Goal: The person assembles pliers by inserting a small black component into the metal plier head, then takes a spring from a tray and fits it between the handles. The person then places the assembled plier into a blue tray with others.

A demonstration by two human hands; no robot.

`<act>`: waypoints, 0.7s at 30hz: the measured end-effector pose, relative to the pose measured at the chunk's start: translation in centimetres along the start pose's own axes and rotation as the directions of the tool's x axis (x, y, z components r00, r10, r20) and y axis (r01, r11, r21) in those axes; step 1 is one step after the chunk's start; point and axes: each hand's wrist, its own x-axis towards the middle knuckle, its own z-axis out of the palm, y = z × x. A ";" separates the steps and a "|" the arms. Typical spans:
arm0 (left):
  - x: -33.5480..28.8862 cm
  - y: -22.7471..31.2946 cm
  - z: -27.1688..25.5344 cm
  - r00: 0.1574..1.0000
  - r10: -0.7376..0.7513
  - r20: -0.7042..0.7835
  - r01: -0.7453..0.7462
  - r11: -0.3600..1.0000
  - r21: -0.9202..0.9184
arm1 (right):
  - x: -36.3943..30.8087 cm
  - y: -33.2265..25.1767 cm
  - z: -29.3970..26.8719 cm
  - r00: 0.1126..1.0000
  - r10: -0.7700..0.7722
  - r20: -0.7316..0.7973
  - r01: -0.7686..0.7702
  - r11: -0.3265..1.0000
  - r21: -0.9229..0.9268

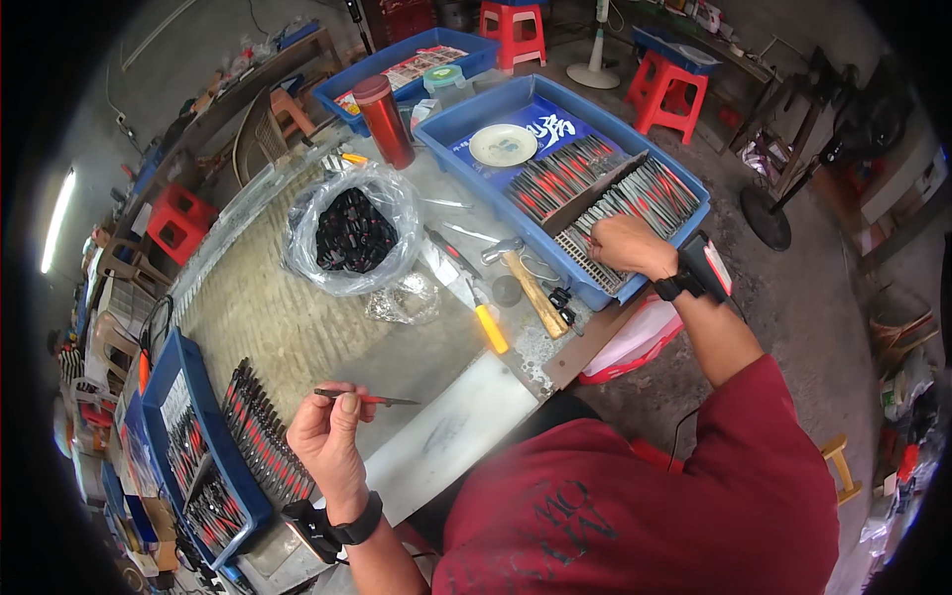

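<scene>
My left hand [332,436] is closed, pinching a slim pointed tool with a red and black handle [369,399] above the table's near edge. Its dark tip points to the right. My right hand [631,246] reaches into the large blue tray [466,186], fingers curled down at a tightly packed row of slim metal pieces [650,198], some with red. What lies between those fingertips is hidden. A similar row of red and black tools [260,436] stands left of my left hand, beside a smaller blue tray [203,387] holding more.
On the table [253,317] are a plastic bag of black parts [355,233], a wooden-handled hammer [535,293], a yellow-handled tool [490,327] and a red flask [385,124]. A white dish [503,145] sits in the large tray. Red stools [670,94] stand beyond.
</scene>
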 end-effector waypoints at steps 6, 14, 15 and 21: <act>-0.2 -0.4 0.0 1.000 -0.020 0.003 0.020 1.000 0.001 | 1.5 0.4 1.1 0.981 0.019 0.194 0.002 0.994 -0.108; -0.8 -1.0 -0.1 1.000 -0.020 0.019 0.020 1.000 -0.011 | 1.4 0.0 0.3 0.970 0.085 0.228 -0.073 0.995 -0.063; -0.9 -1.0 -0.2 1.000 -0.025 0.018 0.024 1.000 0.013 | 1.4 0.0 0.2 0.971 0.072 0.227 -0.058 0.996 -0.065; -1.2 -1.1 -0.3 1.000 -0.019 0.013 0.019 0.999 -0.035 | 1.7 0.5 0.5 0.959 0.104 0.265 -0.124 0.991 0.058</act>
